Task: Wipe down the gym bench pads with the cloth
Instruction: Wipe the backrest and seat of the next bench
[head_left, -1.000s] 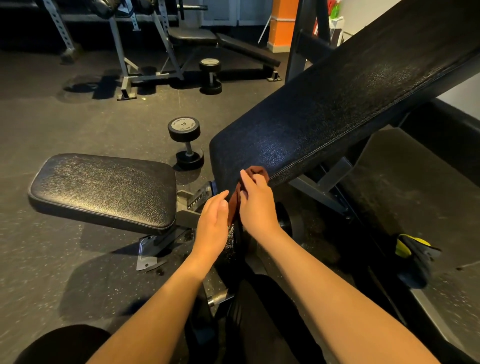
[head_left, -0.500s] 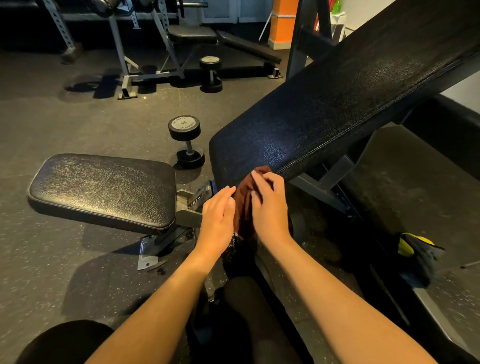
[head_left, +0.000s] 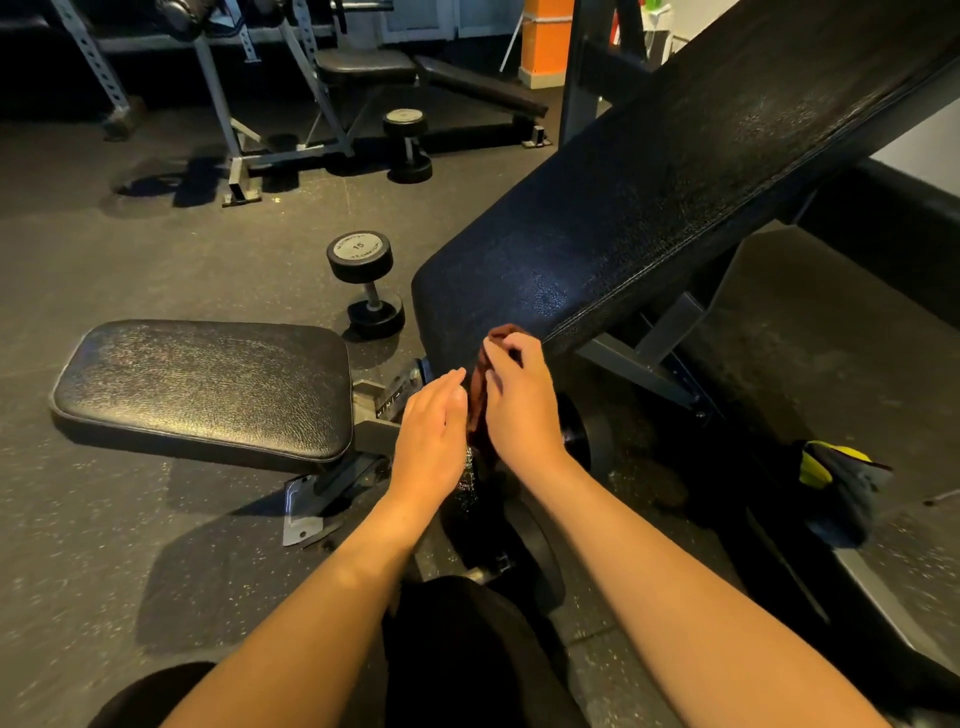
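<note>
Centre frame: my right hand (head_left: 522, 410) grips the cloth (head_left: 477, 392) at the back pad's (head_left: 649, 208) end, left hand (head_left: 431, 436) flat; seat pad (head_left: 208, 384) likely next.

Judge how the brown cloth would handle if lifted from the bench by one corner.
Probably floppy: the cloth hangs in bunched folds between the left hand and right hand. Likely light, since the right hand's fingers pinch its top at the lower edge of the backrest pad. Unlikely to slip: it looks like soft fabric.
</note>
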